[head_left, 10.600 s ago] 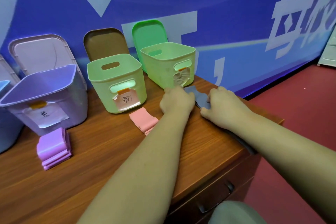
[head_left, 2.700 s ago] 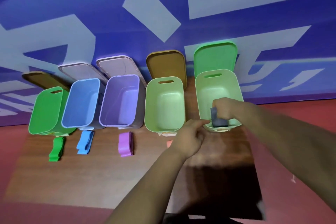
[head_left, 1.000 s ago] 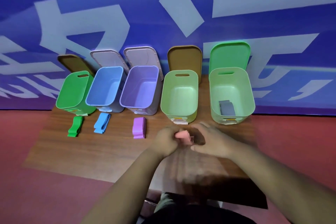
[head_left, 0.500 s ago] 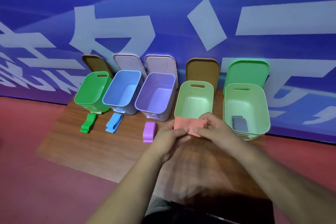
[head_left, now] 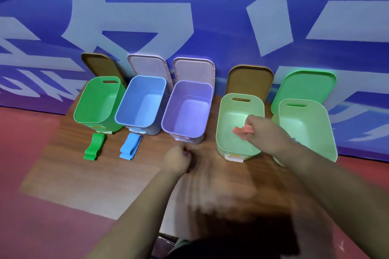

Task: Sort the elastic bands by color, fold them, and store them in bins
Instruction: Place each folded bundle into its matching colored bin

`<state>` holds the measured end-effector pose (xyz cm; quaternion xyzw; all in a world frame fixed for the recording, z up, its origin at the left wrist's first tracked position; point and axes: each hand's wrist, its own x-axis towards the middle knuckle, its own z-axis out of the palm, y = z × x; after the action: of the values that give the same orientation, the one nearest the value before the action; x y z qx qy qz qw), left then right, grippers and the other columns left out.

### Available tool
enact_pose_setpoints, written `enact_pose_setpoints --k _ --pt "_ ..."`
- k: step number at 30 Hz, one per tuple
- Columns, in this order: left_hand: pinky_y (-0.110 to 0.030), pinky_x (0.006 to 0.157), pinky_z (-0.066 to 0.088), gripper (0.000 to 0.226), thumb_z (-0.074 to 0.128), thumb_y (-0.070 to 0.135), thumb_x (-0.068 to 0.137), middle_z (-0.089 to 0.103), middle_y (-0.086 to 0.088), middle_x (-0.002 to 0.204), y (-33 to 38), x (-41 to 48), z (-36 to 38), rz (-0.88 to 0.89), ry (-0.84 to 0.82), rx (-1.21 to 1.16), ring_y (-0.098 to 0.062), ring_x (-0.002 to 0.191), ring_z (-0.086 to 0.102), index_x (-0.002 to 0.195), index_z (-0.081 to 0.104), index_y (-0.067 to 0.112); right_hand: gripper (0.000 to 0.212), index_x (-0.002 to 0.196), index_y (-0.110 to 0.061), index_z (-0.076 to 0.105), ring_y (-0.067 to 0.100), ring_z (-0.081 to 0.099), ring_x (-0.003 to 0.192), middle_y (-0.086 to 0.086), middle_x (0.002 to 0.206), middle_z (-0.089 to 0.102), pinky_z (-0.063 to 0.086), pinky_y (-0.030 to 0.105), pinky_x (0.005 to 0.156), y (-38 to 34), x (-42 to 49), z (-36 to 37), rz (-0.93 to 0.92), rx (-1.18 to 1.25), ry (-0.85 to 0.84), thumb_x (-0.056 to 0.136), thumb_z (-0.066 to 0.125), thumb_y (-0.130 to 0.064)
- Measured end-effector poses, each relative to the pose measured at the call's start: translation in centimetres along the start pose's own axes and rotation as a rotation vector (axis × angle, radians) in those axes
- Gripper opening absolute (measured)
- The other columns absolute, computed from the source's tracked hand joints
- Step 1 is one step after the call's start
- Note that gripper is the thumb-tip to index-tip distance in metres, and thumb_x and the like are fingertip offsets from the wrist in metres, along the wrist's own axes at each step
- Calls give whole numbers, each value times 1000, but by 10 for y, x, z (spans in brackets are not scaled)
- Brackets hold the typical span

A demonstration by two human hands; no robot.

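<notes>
Left hand (head_left: 177,160): centre frame, fingers curled; whether it grips anything, cannot tell
Pink band (head_left: 243,131): folded, long axis roughly level; hangs over the mouth of the pale green bin (head_left: 228,143), right of centre
Right hand (head_left: 264,134): pinches its right end; the nearer hand

Item: pink band (head_left: 243,131), no longer shared by both hands, now pinched by right hand (head_left: 261,132) alone inside the pale green bin (head_left: 223,111). Left hand (head_left: 176,159): moved before the purple bin (head_left: 187,111), fingers curled (purple band now hidden).
</notes>
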<state>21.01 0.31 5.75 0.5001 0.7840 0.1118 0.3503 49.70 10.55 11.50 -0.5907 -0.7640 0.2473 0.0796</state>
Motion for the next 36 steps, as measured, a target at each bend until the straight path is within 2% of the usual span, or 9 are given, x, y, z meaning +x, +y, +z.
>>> enact_pose_setpoints --k 6,10,16,20,23,26,29,32,36 --pt "-38 94 48 44 57 17 97 64 -15 134 -43 52 -10 109 -81 268 -38 117 62 141 55 12 3 89 -21 52 26 62 87 -1 88 62 45 36 65 -3 35 32 34 -285 -323 88 51 -18" --pt "-37 93 46 37 56 25 99 69 -14 127 -56 77 -3 89 -96 251 -38 111 63 135 59 17 10 92 -18 56 26 63 88 -2 89 64 53 37 74 -6 43 52 32 -311 -437 87 55 -26" --pt "-37 90 50 56 47 33 74 70 -10 115 -89 99 18 58 -150 319 -37 105 63 127 65 26 6 97 -18 59 23 60 85 -3 87 60 39 30 66 -9 54 65 -26 -403 -553 92 59 -21" --pt "-37 92 48 47 59 23 77 66 -11 117 -86 97 9 87 -187 320 -37 111 59 123 66 26 13 80 -26 49 23 61 83 -6 82 61 46 32 69 -9 65 72 43 -410 -596 85 56 -16" --pt "-39 97 48 52 59 15 80 63 -15 124 -82 98 7 108 -199 314 -38 118 55 132 61 20 15 77 -26 47 25 63 85 -1 84 64 49 32 70 -11 71 77 124 -385 -558 83 55 -15" --pt "-39 95 48 45 58 11 84 63 -15 124 -79 94 5 117 -195 257 -39 115 58 128 60 14 1 93 -22 54 27 63 96 4 102 66 52 35 82 -12 77 85 174 -409 -512 93 53 -22" --pt "-30 77 43 25 58 9 87 71 -12 113 -77 85 -1 76 -227 139 -34 96 63 110 59 20 19 112 -19 60 30 64 105 5 113 60 56 42 91 -13 80 90 224 -436 -461 94 55 -23" --pt "-26 74 38 21 59 10 90 71 -5 105 -71 74 -9 34 -246 37 -26 87 58 103 54 25 39 132 -17 57 35 65 108 7 123 53 55 45 92 -17 73 86 262 -402 -389 93 57 -19" --pt "-26 73 39 17 61 11 91 63 3 95 -59 63 -20 21 -256 -50 -18 86 57 102 53 21 36 126 -16 64 34 66 104 6 122 52 56 48 91 -23 56 76 256 -260 -232 91 61 -22"
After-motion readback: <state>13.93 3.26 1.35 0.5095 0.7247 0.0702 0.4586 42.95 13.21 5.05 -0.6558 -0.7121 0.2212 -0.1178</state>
